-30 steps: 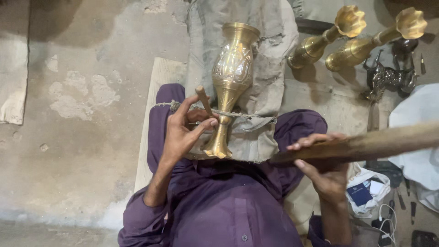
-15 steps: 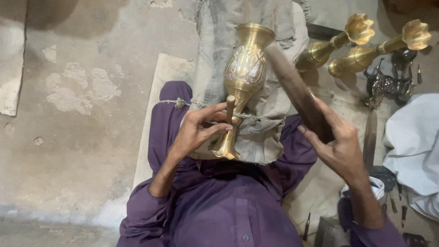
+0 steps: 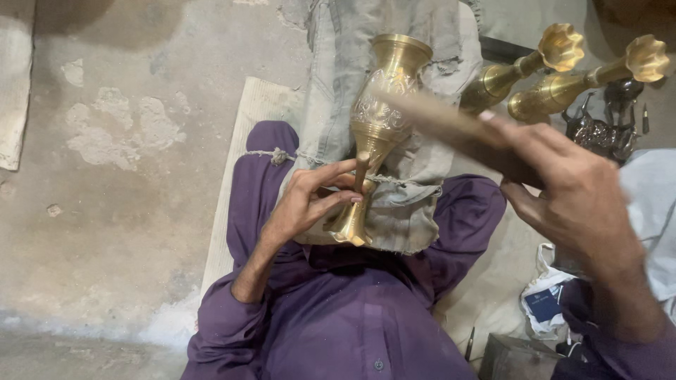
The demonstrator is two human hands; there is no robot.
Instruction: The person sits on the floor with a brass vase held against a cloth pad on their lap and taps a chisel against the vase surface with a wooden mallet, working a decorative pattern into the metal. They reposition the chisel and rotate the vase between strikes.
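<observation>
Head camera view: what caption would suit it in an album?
Left hand sets a punch on a brass vase; right hand raises a wooden stick.

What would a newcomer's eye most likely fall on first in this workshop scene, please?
Probably the engraved brass vase lying on grey cloth across the lap, with the left hand setting a small punch against its stem. Next, the right hand swinging a blurred wooden stick, and two flower-mouthed brass vases lying top right.

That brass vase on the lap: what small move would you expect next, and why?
Probably a light tap with the wooden stick on the top of the punch. The left hand pinches that punch against the narrow neck of the brass vase, and the right hand holds the stick raised, blurred, just above it.
</observation>
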